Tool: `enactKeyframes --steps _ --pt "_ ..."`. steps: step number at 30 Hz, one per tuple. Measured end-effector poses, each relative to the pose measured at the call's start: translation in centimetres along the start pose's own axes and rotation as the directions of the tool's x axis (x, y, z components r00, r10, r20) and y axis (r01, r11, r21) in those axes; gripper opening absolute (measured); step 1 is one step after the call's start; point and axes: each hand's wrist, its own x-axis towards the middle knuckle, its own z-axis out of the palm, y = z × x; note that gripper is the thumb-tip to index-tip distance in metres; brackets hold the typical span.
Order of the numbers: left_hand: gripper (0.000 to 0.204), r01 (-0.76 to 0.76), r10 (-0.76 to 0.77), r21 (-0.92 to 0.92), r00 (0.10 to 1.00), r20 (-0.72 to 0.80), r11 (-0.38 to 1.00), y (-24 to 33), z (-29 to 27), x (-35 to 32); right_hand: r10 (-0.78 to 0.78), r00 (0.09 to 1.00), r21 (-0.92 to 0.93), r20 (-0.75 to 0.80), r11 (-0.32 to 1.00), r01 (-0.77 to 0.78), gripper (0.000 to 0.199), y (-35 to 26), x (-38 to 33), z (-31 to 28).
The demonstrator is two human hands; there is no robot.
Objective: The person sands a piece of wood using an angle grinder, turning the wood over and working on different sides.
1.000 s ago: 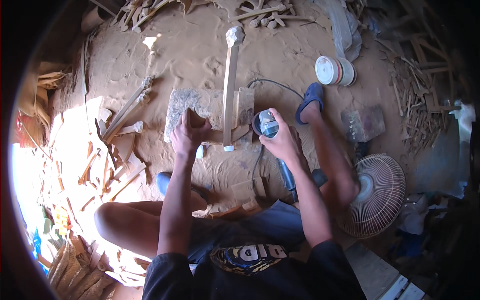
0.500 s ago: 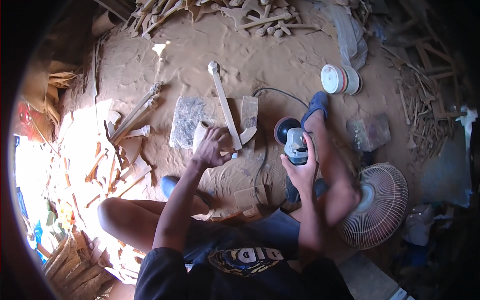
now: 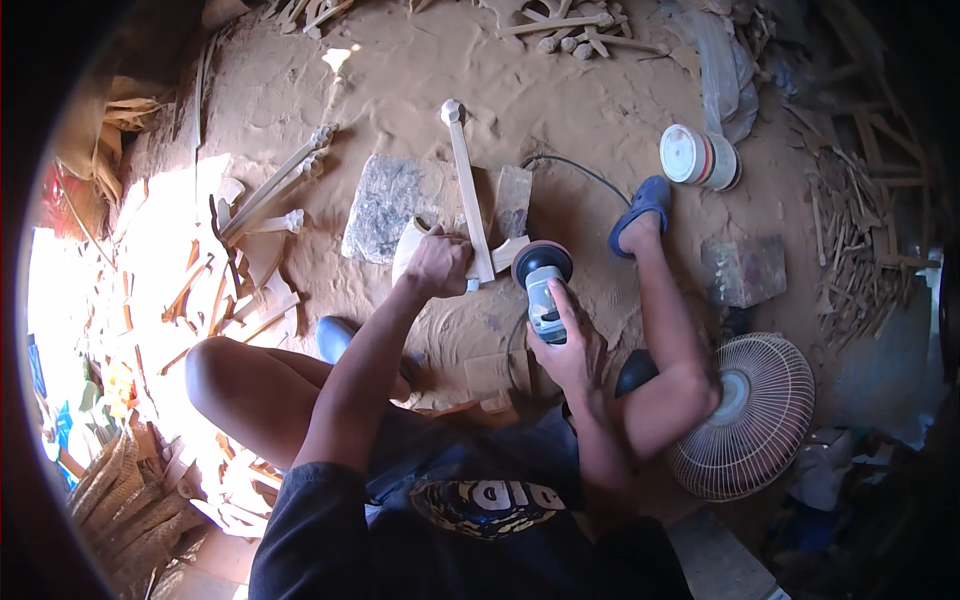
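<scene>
My left hand [image 3: 438,266] is closed on the curved left part of a pale wooden piece [image 3: 466,190]. The piece has a long straight bar with a knobbed far end and a curved arm on each side. It lies over a worn, grey-stained block [image 3: 390,210]. In my right hand [image 3: 574,352] is an angle grinder [image 3: 546,300], gripped round its body. Its round sanding disc [image 3: 542,260] is beside the tip of the right curved arm; whether they touch I cannot tell. A dark cable [image 3: 590,172] curves over the ground behind the grinder.
Wooden legs and offcuts [image 3: 265,210] lie at the left, with more wood [image 3: 560,25] at the far side. A white bucket [image 3: 690,155] lies tipped at far right. A fan [image 3: 745,420] is by my right knee, near another block [image 3: 745,270]. Fine dust covers the ground.
My right hand has brought the grinder left, turning its disc toward the wooden piece's right arm. My left hand stays on the piece, its fingers more tightly curled. The whole view has shifted slightly.
</scene>
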Motion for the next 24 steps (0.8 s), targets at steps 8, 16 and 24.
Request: enactKeyframes --steps 8,16,24 --pt "0.015 0.019 -0.018 -0.014 0.999 0.033 1.000 -0.5 0.2 -0.3 -0.050 0.999 -0.001 0.002 0.999 0.050 0.082 -1.4 1.0 1.6" --pt "0.014 0.031 -0.029 -0.033 0.999 0.041 0.999 -0.2 0.0 -0.1 -0.048 0.999 -0.011 0.012 0.999 0.048 0.084 -1.4 1.2 2.0" --pt "0.011 0.046 -0.045 -0.010 0.994 0.103 0.999 -0.2 -0.1 0.1 -0.001 1.000 -0.011 0.019 1.000 0.002 0.085 -1.2 1.9 2.3"
